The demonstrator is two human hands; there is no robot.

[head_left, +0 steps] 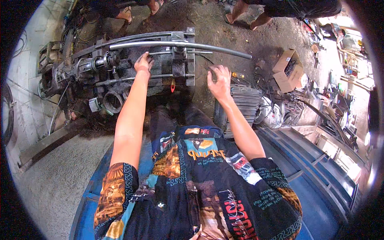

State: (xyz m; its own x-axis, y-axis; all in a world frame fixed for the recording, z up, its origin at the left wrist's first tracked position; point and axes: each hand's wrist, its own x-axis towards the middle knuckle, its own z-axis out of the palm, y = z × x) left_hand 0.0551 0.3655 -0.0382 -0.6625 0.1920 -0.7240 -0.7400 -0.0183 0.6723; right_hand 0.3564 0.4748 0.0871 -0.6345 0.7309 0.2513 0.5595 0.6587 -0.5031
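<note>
Over the bed of a dark, lathe-like machine (98,63), my left hand (144,65) has its fingers bent around the near end of a thin metal rod (160,53). That rod runs right through an upright metal block (179,54) and comes out on its far side. My right hand (219,82) hovers to the right of the block, fingers loosely curled with a gap to the thumb; nothing shows in it. A long, thick metal bar (188,44) lies across the top of the machine, past both hands. A red-tipped piece (173,86) sits at the block's near side.
Beside my right forearm stands a ribbed grey motor-like housing (243,102). An open cardboard box (289,71) and a clear plastic bag (273,114) rest farther right. Other people's feet (127,14) show at the far edge. Blue metal framing (298,176) is beside me.
</note>
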